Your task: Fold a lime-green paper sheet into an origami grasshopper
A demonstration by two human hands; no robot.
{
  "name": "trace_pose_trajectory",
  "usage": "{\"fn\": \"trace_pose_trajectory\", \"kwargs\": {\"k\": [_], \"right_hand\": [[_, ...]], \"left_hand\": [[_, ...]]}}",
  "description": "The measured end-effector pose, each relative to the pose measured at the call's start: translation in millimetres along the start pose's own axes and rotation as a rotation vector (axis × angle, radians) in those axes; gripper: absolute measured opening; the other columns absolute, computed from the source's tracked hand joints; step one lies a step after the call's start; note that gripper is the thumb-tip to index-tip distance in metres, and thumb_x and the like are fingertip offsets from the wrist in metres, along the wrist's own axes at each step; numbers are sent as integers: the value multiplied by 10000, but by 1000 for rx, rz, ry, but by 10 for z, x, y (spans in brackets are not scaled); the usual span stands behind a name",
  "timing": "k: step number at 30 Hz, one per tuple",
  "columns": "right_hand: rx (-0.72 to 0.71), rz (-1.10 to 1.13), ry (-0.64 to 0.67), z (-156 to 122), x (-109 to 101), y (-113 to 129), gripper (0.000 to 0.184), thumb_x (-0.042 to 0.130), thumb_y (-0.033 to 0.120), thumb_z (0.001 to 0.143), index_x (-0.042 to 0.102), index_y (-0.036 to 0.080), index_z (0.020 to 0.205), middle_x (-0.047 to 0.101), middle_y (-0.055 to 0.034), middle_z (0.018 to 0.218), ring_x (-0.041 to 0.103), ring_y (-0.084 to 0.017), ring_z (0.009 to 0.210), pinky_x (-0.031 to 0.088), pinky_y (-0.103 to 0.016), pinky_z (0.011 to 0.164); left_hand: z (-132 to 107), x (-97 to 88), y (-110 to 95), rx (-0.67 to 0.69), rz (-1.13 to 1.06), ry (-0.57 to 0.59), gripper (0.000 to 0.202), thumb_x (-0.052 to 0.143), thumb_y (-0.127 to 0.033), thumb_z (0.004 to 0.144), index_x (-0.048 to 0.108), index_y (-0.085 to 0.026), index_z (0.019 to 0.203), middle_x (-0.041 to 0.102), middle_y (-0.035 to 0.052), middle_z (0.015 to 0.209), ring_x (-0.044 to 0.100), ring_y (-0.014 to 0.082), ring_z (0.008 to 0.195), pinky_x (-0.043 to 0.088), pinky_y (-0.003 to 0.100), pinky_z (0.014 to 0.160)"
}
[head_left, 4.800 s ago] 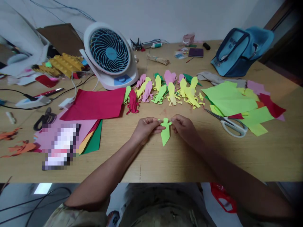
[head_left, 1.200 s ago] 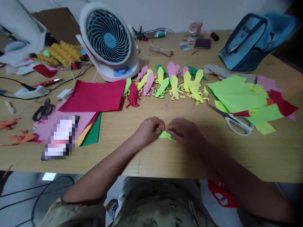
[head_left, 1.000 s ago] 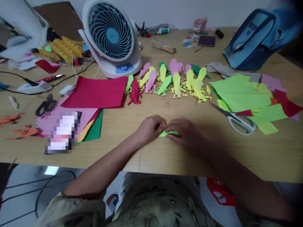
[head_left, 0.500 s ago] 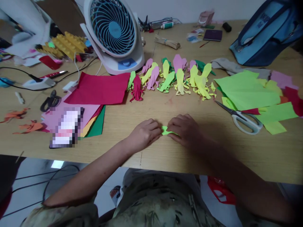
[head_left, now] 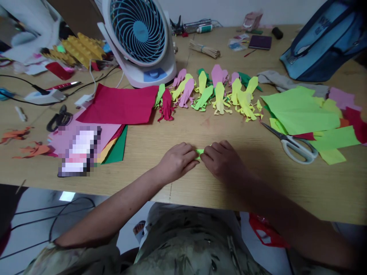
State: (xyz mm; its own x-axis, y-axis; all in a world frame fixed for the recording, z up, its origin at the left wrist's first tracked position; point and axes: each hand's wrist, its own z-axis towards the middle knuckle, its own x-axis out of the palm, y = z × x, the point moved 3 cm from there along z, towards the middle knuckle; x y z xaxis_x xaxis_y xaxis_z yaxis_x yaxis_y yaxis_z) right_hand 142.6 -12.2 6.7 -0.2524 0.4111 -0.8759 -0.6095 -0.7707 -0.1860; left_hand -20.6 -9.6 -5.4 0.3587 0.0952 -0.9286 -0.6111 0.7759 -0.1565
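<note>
A small light-green folded paper piece (head_left: 200, 152) lies on the wooden table (head_left: 183, 130) between my two hands. My left hand (head_left: 177, 160) has its fingers curled and pressed down on the piece's left end. My right hand (head_left: 220, 159) covers its right end, fingers bent and pinching it. Most of the piece is hidden under my fingers. Behind it stands a row of finished folded paper figures (head_left: 210, 93) in pink, yellow, green and one red.
Scissors with white handles (head_left: 295, 143) lie to the right by loose green, yellow and red sheets (head_left: 304, 114). A red sheet (head_left: 120, 105) and a stack of coloured paper (head_left: 111, 143) lie left. A desk fan (head_left: 140, 38), black scissors (head_left: 57, 120) and a blue bag (head_left: 323, 42) stand further back.
The green piece, held up and unfolded several seconds ago, is now flat on the table under both hands. Within the last second my fingers closed further over it. The view shifted slightly.
</note>
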Motion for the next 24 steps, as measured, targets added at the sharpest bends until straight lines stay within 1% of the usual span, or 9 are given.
{"fn": "trace_pose_trajectory", "kwargs": {"k": [3, 5, 9, 11, 13, 15, 19, 21, 24], "right_hand": [[51, 38, 11, 0, -8, -25, 300, 480, 91, 937, 615, 187, 687, 559, -52, 685, 387, -195, 725, 219, -373, 678], [60, 47, 21, -6, -25, -36, 271, 498, 100, 929, 622, 184, 704, 587, -53, 716, 403, -190, 733, 220, -373, 684], [60, 61, 34, -17, -73, -4, 197, 552, 191, 922, 628, 184, 741, 607, -49, 747, 430, -195, 754, 226, -375, 696], [52, 59, 28, -19, -87, 37, 226, 540, 189, 931, 617, 189, 718, 596, -41, 719, 425, -194, 737, 221, -375, 691], [34, 59, 24, -22, -86, 79, 261, 512, 141, 936, 608, 194, 699, 588, -34, 698, 417, -189, 717, 218, -374, 690], [24, 72, 26, -29, -74, 105, 269, 502, 108, 932, 609, 194, 701, 592, -32, 702, 419, -185, 711, 222, -372, 696], [36, 117, 17, -49, -56, 95, 274, 502, 108, 928, 600, 194, 687, 600, -30, 710, 436, -178, 711, 239, -363, 711], [38, 142, 35, -57, -50, 81, 252, 515, 114, 915, 599, 194, 691, 604, -30, 719, 447, -175, 713, 249, -358, 720], [50, 171, 67, -64, -46, 62, 209, 538, 137, 898, 614, 192, 711, 605, -35, 726, 461, -176, 711, 260, -357, 723]], "left_hand": [[-1, -1, -1, -8, 90, -10, 282, 412, -256, 1010, 623, -154, 854, 600, 65, 839, 503, 174, 782, 405, 308, 704], [-9, -11, -24, 1, 123, -28, 288, 428, -252, 1006, 611, -159, 803, 602, 60, 823, 491, 173, 771, 387, 313, 693], [-48, -47, -104, -17, 81, -54, 298, 466, -264, 997, 621, -163, 764, 610, 58, 806, 485, 165, 744, 375, 309, 667], [-84, -65, -146, -36, 47, -54, 281, 465, -253, 997, 650, -165, 804, 618, 60, 810, 495, 161, 736, 378, 305, 655], [-144, -82, -172, -62, 24, -54, 267, 454, -246, 1001, 675, -168, 873, 635, 68, 835, 517, 159, 746, 394, 303, 659], [-233, -99, -177, -100, 1, -56, 258, 448, -244, 1004, 687, -169, 943, 653, 79, 879, 550, 161, 779, 421, 303, 678], [-429, -141, -170, -199, -36, -92, 218, 473, -244, 996, 676, -169, 1023, 670, 88, 955, 591, 168, 849, 469, 312, 726], [-480, -160, -181, -260, -29, -126, 197, 490, -240, 988, 665, -166, 1038, 663, 87, 948, 582, 172, 846, 476, 316, 728], [-456, -161, -219, -321, -25, -149, 175, 512, -255, 977, 658, -160, 998, 638, 80, 900, 557, 178, 825, 466, 312, 709]]}}
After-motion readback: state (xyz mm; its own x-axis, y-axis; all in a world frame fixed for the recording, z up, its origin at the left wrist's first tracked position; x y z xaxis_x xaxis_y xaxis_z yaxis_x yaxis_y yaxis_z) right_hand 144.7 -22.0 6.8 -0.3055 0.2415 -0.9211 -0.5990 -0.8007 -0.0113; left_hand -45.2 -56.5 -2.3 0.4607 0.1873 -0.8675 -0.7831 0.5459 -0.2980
